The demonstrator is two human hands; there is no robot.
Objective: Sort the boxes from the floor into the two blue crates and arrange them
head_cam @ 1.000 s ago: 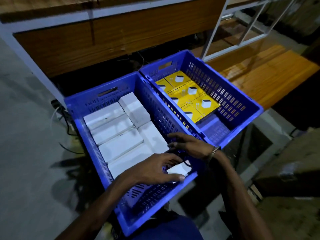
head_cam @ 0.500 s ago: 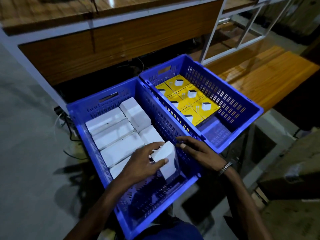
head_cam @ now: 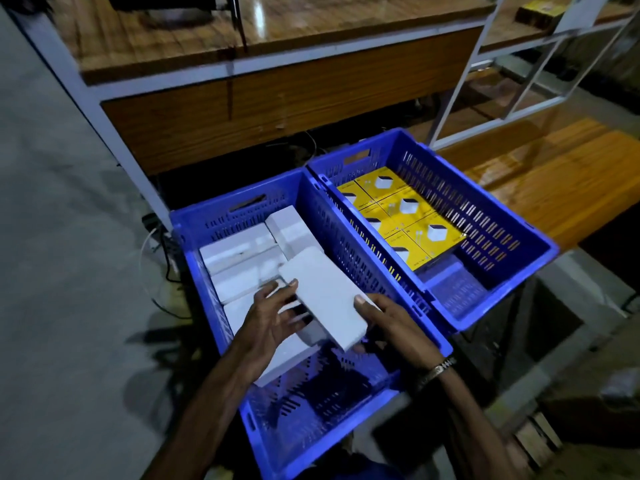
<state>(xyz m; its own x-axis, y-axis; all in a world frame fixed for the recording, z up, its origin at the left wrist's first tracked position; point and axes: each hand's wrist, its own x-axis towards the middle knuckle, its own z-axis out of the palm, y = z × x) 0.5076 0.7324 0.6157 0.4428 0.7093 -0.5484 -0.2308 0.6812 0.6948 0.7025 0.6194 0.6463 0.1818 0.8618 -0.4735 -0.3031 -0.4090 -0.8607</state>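
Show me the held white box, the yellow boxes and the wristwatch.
White box [head_cam: 325,299], head view, middle of its top face.
Yellow boxes [head_cam: 408,216], head view, a middle box's top.
Wristwatch [head_cam: 437,370], head view, band on right wrist.

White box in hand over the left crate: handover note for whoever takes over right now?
Left hand and right hand both grip one white box, tilted, above the left crate.
White boxes are packed flat in that crate's far part; its near end shows bare floor.
Yellow boxes fill the far part of the right crate; its near end is bare.
Done: colours separated.
Left: set the held box down flat in line with the others. No boxes on the floor in view.
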